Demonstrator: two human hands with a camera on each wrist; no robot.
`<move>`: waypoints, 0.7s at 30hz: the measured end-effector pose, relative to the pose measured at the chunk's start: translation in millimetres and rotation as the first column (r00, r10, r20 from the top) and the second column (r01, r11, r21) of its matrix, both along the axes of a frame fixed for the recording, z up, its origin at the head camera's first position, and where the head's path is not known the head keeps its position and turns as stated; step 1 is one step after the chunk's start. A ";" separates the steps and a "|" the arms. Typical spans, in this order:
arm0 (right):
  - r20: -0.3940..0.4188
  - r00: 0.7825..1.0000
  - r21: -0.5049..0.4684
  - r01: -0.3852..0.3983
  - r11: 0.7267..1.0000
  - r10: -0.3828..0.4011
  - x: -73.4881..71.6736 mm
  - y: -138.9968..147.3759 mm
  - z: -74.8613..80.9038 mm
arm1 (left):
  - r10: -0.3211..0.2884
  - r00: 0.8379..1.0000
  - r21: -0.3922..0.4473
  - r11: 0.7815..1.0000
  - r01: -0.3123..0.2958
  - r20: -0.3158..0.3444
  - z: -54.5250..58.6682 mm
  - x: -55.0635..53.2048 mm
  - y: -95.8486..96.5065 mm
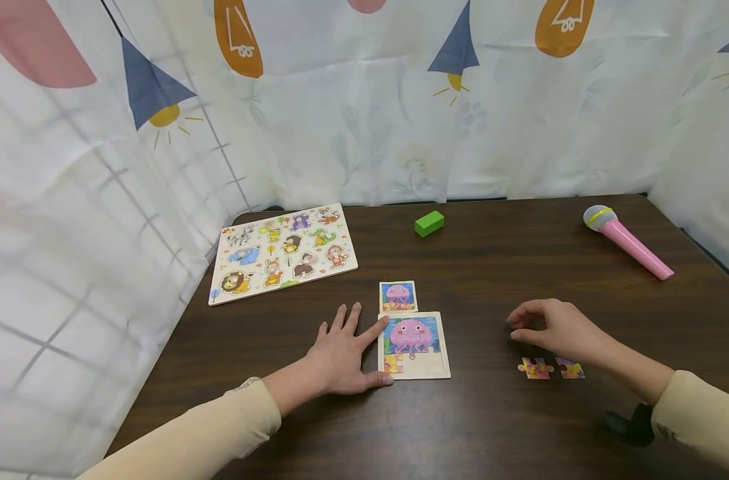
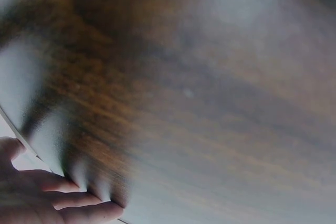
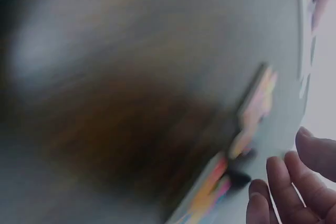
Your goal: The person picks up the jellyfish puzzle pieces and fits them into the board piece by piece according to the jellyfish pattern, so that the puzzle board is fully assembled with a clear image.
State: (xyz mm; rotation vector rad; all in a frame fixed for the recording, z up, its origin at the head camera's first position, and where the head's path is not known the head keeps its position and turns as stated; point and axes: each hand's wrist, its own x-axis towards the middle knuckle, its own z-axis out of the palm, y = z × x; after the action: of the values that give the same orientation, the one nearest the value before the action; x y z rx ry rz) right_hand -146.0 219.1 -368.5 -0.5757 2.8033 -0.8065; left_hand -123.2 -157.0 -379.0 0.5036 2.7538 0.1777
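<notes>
A small jigsaw tray [image 1: 426,367] lies at mid-table, its upper part filled with a pink jellyfish picture [image 1: 411,333] and one yellow-orange piece [image 1: 393,363] in the lower left corner. My left hand [image 1: 343,363] is spread flat on the table, index fingertip and thumb at the tray's left edge. Above the tray sits a small jellyfish picture card [image 1: 398,297]. Two loose jigsaw pieces, a left one [image 1: 537,370] and a right one [image 1: 571,369], lie to the right. Just beyond them my right hand [image 1: 559,327] hovers with loosely bent fingers, nothing between them.
At the back left lies an animal puzzle board [image 1: 280,250]. A green block [image 1: 429,223] stands near the back edge, and a pink toy microphone [image 1: 631,243] lies at the far right. Patterned cloth [image 1: 370,133] hangs behind the table.
</notes>
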 end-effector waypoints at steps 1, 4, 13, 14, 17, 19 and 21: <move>-0.013 1.000 0.022 0.005 1.000 -0.005 1.5 5.3 -1.2 | 0.001 1.000 0.000 1.000 -0.001 0.000 0.3 0.0 -0.1; -0.043 0.999 0.074 -0.002 0.997 0.005 5.2 18.5 -4.1 | 0.002 1.000 0.002 1.000 -0.002 0.000 1.5 0.3 -0.1; -0.100 0.985 0.132 -0.131 0.983 0.144 11.5 36.7 -12.4 | 0.000 1.000 0.006 1.000 0.000 -0.008 2.5 0.4 -0.5; -0.103 0.982 0.136 -0.143 0.980 0.157 12.1 37.0 -13.3 | 0.000 1.000 0.006 1.000 0.000 -0.009 2.3 0.2 -0.7; -0.120 0.978 0.153 -0.152 0.976 0.171 13.7 35.9 -15.3 | -0.001 1.000 0.011 1.000 0.001 -0.009 1.9 0.0 -1.0; -0.130 0.976 0.159 -0.154 0.975 0.175 14.5 34.0 -16.2 | -0.003 1.000 0.015 1.000 0.003 -0.011 1.6 0.0 -0.9; -0.148 0.971 0.158 -0.162 0.974 0.185 14.8 31.4 -16.8 | -0.003 1.000 0.014 1.000 0.003 -0.012 1.4 0.3 -0.7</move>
State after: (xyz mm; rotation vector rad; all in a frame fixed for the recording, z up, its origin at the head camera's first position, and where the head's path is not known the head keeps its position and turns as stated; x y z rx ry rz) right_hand -131.2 250.5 -385.3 -0.8838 2.8717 -0.5393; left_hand -122.9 -157.7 -377.6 0.5144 2.7652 0.1936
